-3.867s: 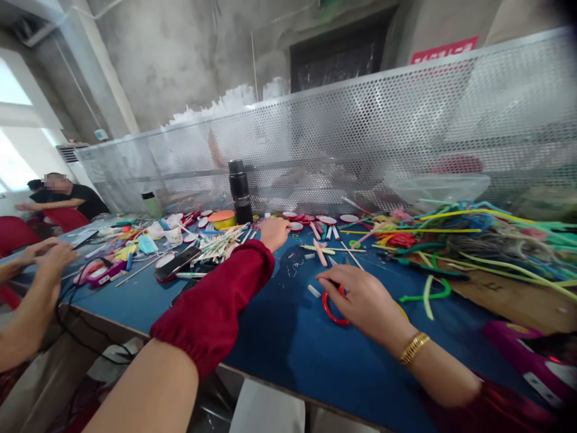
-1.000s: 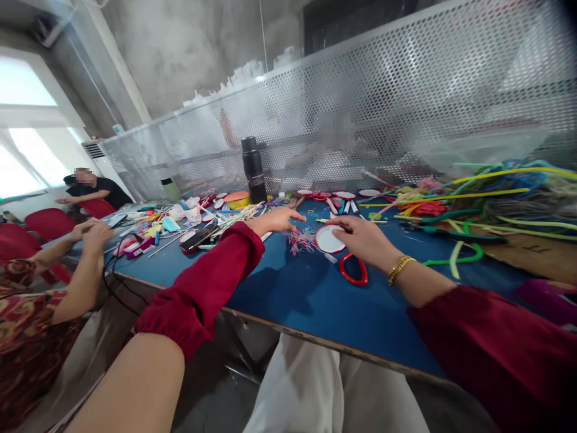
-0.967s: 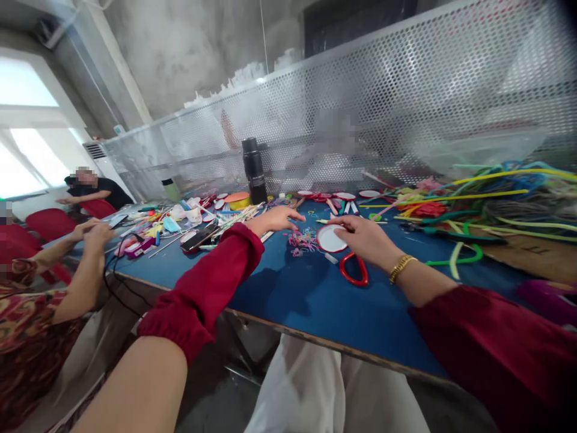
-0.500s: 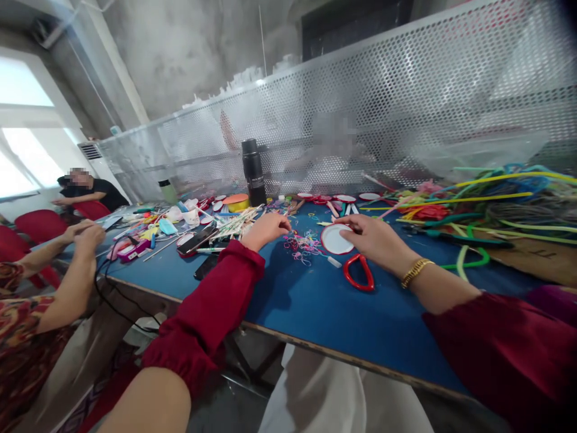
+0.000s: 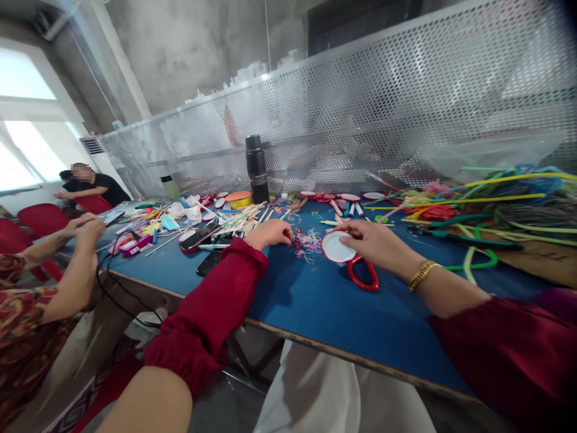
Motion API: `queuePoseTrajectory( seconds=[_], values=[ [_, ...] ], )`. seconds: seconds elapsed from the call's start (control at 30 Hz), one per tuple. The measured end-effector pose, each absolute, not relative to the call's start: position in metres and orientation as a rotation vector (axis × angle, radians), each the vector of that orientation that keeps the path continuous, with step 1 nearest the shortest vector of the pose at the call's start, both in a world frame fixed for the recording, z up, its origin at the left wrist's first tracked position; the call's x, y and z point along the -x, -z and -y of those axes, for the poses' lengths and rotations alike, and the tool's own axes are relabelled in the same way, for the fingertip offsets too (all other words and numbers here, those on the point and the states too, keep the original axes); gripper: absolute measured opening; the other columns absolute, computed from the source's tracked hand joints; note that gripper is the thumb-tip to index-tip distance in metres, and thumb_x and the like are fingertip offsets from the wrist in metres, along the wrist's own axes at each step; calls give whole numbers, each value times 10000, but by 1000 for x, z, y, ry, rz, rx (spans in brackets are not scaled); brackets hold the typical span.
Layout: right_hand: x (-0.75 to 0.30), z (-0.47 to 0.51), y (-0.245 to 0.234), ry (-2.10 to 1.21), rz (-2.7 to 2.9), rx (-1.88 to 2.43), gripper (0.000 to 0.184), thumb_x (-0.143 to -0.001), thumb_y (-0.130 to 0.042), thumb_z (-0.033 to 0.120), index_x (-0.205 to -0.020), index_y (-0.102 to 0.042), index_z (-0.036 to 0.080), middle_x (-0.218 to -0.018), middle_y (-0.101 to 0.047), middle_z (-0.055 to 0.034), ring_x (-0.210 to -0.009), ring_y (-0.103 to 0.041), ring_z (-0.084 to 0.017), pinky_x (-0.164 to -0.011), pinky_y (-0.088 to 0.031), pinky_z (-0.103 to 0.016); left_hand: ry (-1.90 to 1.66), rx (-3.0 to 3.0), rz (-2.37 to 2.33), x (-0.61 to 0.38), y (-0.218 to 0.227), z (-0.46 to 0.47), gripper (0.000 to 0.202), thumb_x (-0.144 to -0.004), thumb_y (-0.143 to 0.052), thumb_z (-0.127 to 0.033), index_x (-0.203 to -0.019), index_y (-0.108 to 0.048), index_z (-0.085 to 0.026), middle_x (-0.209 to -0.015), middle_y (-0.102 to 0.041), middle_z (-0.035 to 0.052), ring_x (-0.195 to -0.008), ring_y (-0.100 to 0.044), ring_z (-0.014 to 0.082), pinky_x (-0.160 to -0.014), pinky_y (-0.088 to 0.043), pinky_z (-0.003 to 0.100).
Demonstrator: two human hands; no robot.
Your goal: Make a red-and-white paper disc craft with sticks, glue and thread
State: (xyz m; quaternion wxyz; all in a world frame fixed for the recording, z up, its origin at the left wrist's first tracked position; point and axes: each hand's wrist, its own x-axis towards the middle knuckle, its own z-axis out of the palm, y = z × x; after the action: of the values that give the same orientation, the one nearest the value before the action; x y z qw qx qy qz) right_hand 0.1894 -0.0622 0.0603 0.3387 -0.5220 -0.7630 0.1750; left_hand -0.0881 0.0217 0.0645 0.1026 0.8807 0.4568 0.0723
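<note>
Though round, disc point(image 5: 334, 247) white side up

The left hand point(image 5: 271, 233) now sits farther from the table's point(image 5: 306, 313) far edge, beside a newly present heap of coloured bands point(image 5: 307, 243). The right hand point(image 5: 372, 240), earlier over the red scissors point(image 5: 375, 281), now grips a white disc point(image 5: 337, 246) overlapping their handle.

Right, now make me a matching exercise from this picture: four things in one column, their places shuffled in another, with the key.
1. White round disc with a red rim
2. Tall black bottle
3. Tangle of small multicoloured loops
4. Gold metal bracelet

A. Around the wrist of the right hand
B. Beside the left hand
C. Held in the right hand
D. Upright before the silver perforated panel

Pairs: 1-C; 2-D; 3-B; 4-A
</note>
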Motion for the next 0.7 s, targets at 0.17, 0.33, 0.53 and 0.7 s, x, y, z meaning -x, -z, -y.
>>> queuePoseTrajectory(
  seconds=[0.17,0.33,0.53,0.7],
  values=[
    [-186,63,-58,-502,1959,1325,264,-797,-609,311,-1004,-719,191,-858,-768,-50,-749,-686,-199,-647,-493,-288,-310,-2602,-1334,86,-59,-24,107,-812,-722,-238,-887,-768,-178,-862,-743,28,-786,-633,163,-734,-441,270],
    [-176,66,-53,-627,1918,1270,222,-810,-634,409,-882,-685,205,-732,-723,-25,-639,-627,-170,-571,-455,-273,-719,-2356,-1137,70,-66,-12,127,-813,-716,-259,-852,-725,-139,-848,-731,43,-776,-635,143,-738,-464,262],
    [-167,69,-46,-796,1834,1190,256,-781,-672,474,-827,-629,226,-721,-703,-13,-635,-620,-168,-572,-461,-278,-879,-2120,-1031,43,-73,13,130,-766,-755,-229,-803,-685,-126,-754,-674,17,-680,-574,111,-667,-437,252],
    [-166,71,-46,-785,1775,1187,238,-751,-687,441,-817,-605,228,-725,-681,-9,-677,-625,-171,-606,-471,-281,-932,-1987,-986,37,-75,23,103,-758,-743,-169,-787,-656,-122,-749,-657,9,-673,-561,101,-690,-445,261]
  ],
)
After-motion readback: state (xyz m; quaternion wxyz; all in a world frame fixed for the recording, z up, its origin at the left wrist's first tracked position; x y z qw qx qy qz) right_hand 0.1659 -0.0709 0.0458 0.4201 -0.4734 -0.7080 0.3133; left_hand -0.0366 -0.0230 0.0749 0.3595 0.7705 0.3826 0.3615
